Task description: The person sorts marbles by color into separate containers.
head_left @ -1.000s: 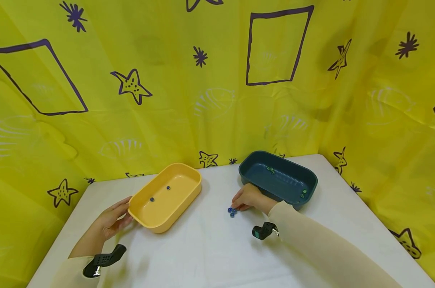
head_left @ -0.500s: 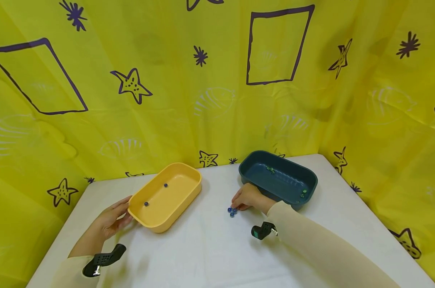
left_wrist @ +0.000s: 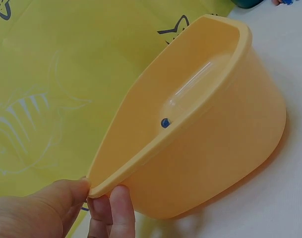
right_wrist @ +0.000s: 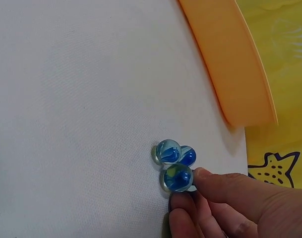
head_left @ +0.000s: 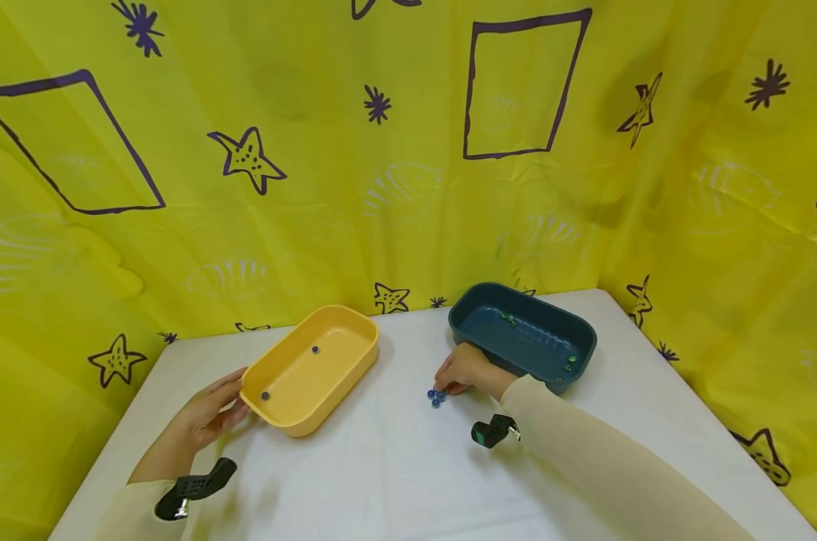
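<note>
My left hand (head_left: pixel 208 413) pinches the near left rim of a yellow plastic tub (head_left: pixel 334 398), thumb on top and fingers beneath in the left wrist view. Inside the tub lie two dark blue marbles, one marble (head_left: pixel 265 395) at the near left end and another marble (head_left: pixel 316 350) farther back. At the middle of the table, my right hand (head_left: pixel 465 370) pinches a blue-swirled glass marble (right_wrist: pixel 178 177) between thumb and fingers. Other blue marbles (right_wrist: pixel 168 151) sit against it on the white cloth.
A dark teal tub (head_left: pixel 516 349) stands behind my right hand, with several green marbles (head_left: pixel 570 364) in it. Yellow patterned curtain (head_left: pixel 408 225) hangs along the back and sides of the white table (head_left: pixel 381 481). A black wrist mount is on each sleeve.
The near marble in the yellow tub has rolled toward its near left end. The far one shifted slightly back and forth. Both hands have stayed nearly still.
</note>
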The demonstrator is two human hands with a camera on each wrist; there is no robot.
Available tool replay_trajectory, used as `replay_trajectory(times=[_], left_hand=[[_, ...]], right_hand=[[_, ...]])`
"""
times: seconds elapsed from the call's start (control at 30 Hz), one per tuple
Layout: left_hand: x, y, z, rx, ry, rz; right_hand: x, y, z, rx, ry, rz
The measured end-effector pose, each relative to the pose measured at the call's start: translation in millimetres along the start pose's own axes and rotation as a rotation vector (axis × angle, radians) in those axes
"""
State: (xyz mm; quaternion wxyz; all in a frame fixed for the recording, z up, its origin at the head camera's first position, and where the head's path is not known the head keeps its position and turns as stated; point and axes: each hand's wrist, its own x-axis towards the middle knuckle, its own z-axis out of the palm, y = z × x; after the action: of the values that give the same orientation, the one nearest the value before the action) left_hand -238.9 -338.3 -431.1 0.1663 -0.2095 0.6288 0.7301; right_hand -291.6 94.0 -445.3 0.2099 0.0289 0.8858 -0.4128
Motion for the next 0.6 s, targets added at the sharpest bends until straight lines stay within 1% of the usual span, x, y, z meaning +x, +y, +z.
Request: replay_trajectory(times=[0.13, 0.23, 0.4, 0.6], left_hand=[[-1.1, 1.2, 0.9, -0.014, -0.024, 0.008], [-1.6, 1.6, 1.3, -0.016, -0.028, 0.012], [-0.9, 1.9, 1.5, -0.003, -0.013, 0.010], [-1.5, 1.5, 1.4, -0.018, -0.035, 0.023]], right_hand=[[-0.7, -1.2, -1.9, -0.010, -0.005, 0.015], [-1.0, -1.9, -3.0, 0.002, -0.014, 0.031], [-1.4, -2.8, -4.3, 0.063, -0.024, 0.064], [-0.9, -4.1, -5.1, 0.144, -0.040, 0.084]])
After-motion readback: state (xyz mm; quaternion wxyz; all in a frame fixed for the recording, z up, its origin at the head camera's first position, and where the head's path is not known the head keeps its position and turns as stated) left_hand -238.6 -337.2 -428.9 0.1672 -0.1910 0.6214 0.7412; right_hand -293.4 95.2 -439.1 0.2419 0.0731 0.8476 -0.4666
